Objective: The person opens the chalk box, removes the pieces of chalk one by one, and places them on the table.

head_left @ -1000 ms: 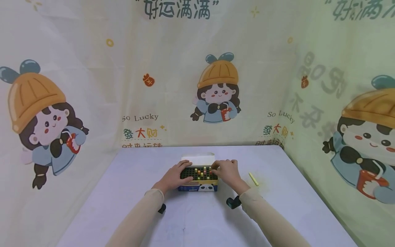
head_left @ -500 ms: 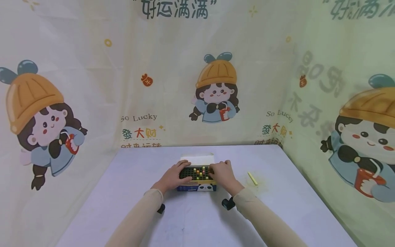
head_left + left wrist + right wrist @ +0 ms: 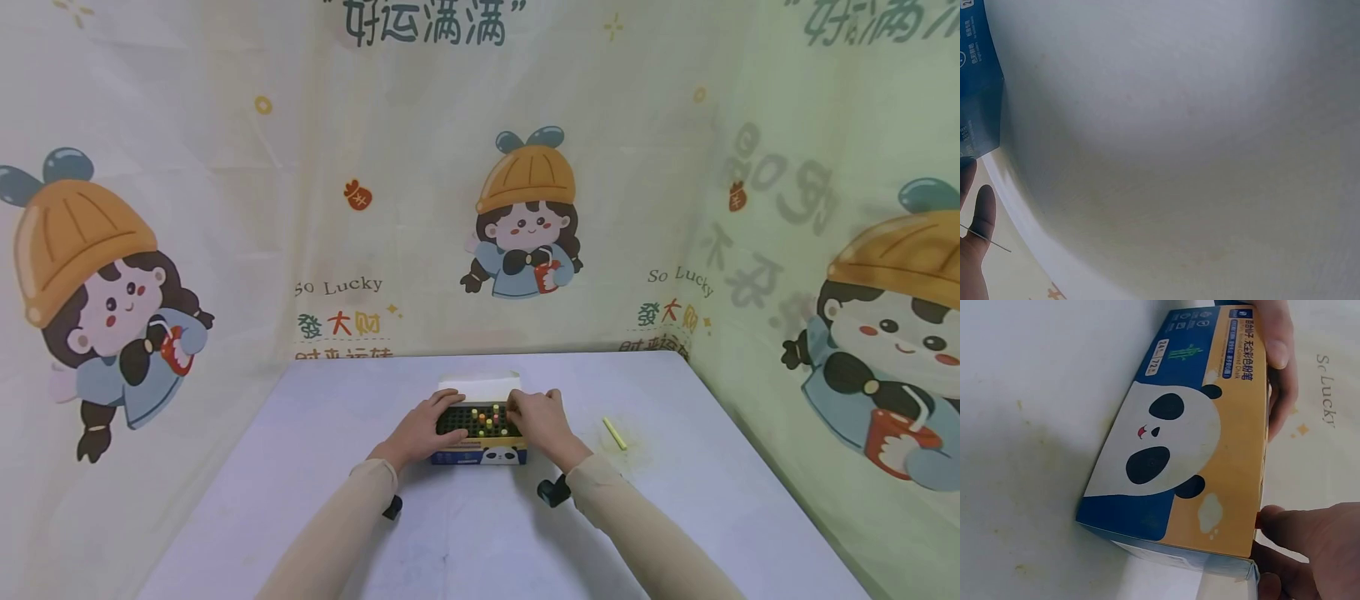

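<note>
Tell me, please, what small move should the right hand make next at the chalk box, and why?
Probably pinch one chalk stick and lift it straight up. The right hand has its fingers over the sticks standing in the open chalk box, while the left hand steadies the box's other end.

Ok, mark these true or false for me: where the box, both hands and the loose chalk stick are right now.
1. The chalk box stands open on the table. True.
2. The left hand rests on the box's left end. True.
3. The right hand is off the box, on the loose yellow chalk stick. False: its fingers are at the box's right end; the stick lies apart, to the right.
4. The box front shows a cat. False: a panda.
</note>
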